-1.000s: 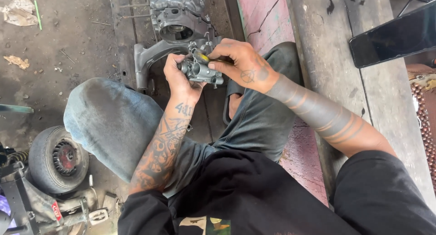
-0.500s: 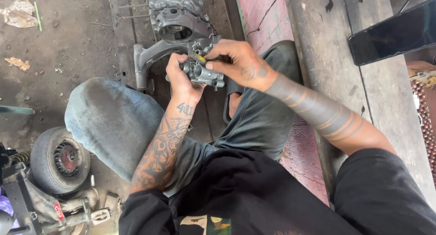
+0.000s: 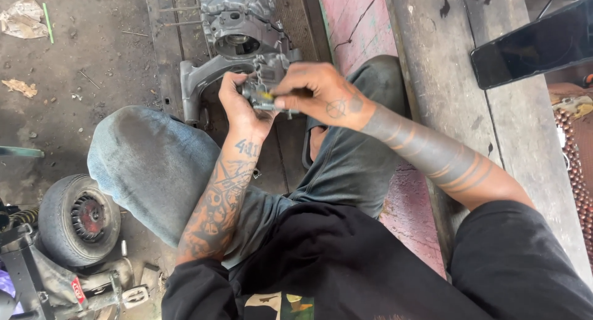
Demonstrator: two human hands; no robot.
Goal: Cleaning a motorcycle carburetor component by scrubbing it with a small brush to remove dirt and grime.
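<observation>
A small grey metal carburettor [image 3: 265,85] is held above my knees, in front of me. My left hand [image 3: 238,104] grips it from the left and below. My right hand [image 3: 321,91] closes over its right side, fingers pinched on a small yellow-tipped tool or part [image 3: 265,96] at its lower edge. Much of the carburettor is hidden by my fingers. Just beyond my hands a grey engine casing [image 3: 238,29] lies on the floor.
A small wheel with a tyre [image 3: 77,218] and machine parts lie at lower left. A dark phone [image 3: 534,45] rests on a wooden plank at upper right. Crumpled paper [image 3: 25,17] and litter lie on the dirty floor at upper left. My bent knees fill the middle.
My right hand has shifted further over the carburettor, covering more of it. Both hands hold it at about the same place above my knees.
</observation>
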